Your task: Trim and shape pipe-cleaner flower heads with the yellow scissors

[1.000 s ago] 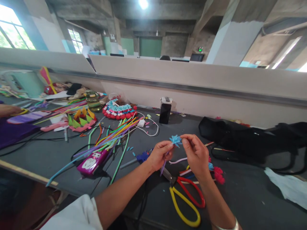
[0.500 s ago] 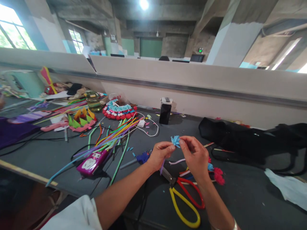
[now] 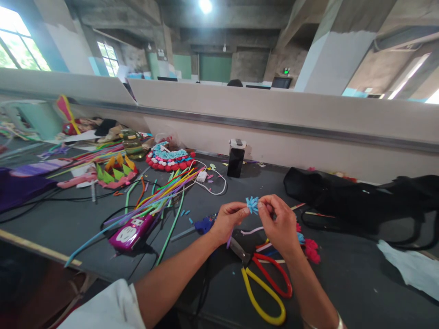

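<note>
A small blue flower (image 3: pixel 252 205) with many narrow petals is held up between my two hands above the dark table. My left hand (image 3: pixel 229 220) pinches it from the left, and a purple stem (image 3: pixel 229 241) hangs below that hand. With thumb and forefinger, my right hand (image 3: pixel 278 220) grips the petals on the right side. Scissors (image 3: pixel 264 283) with one red and one yellow handle lie beneath my hands. A blue glue gun (image 3: pixel 205 225) rests just left of my left hand. Pink and blue flowers (image 3: pixel 311 250) lie partly hidden behind my right wrist.
Left of my hands lie a bundle of coloured pipe cleaners (image 3: pixel 168 194), a purple case (image 3: pixel 132 234) and a felt crown (image 3: pixel 116 172). A phone (image 3: pixel 235 162) stands against a white-lidded object. At right are a black bag (image 3: pixel 343 201) and white cloth (image 3: pixel 409 269).
The blue flower has turned a little, and its petals look more spread out. Both hands keep their pinch and have barely moved.
</note>
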Action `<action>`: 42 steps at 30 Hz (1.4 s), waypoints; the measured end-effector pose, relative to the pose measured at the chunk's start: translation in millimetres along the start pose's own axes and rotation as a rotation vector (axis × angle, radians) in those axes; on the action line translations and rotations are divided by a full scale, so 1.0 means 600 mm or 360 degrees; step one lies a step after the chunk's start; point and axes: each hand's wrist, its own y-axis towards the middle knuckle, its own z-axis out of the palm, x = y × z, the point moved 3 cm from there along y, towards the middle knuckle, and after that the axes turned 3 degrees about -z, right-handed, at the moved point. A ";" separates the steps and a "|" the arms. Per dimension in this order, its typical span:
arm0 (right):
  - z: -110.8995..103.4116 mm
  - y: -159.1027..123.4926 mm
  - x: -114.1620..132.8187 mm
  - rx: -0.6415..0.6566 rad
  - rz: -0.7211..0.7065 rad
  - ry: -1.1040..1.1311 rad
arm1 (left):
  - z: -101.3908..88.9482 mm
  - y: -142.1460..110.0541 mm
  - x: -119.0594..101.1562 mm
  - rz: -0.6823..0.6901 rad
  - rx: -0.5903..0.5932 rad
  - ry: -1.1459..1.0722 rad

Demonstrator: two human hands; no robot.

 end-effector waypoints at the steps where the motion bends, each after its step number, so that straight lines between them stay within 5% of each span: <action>1: 0.000 0.000 0.000 0.0010 -0.0003 -0.0004 | 0.000 0.000 -0.001 -0.0007 0.0009 -0.0007; 16: 0.001 0.002 -0.001 0.0018 0.0032 0.0093 | 0.009 -0.007 -0.014 -0.0199 0.0297 -0.0241; 24: -0.001 -0.006 -0.007 -0.0167 0.0096 0.0184 | 0.003 0.000 -0.010 -0.0065 0.0122 -0.0223; 33: 0.006 -0.008 -0.001 -0.0084 0.0068 0.0160 | 0.001 -0.001 -0.009 -0.0001 0.0016 -0.0133; 42: 0.008 -0.003 -0.006 -0.0001 -0.0006 -0.0040 | 0.003 -0.003 -0.010 -0.0087 0.0129 -0.0223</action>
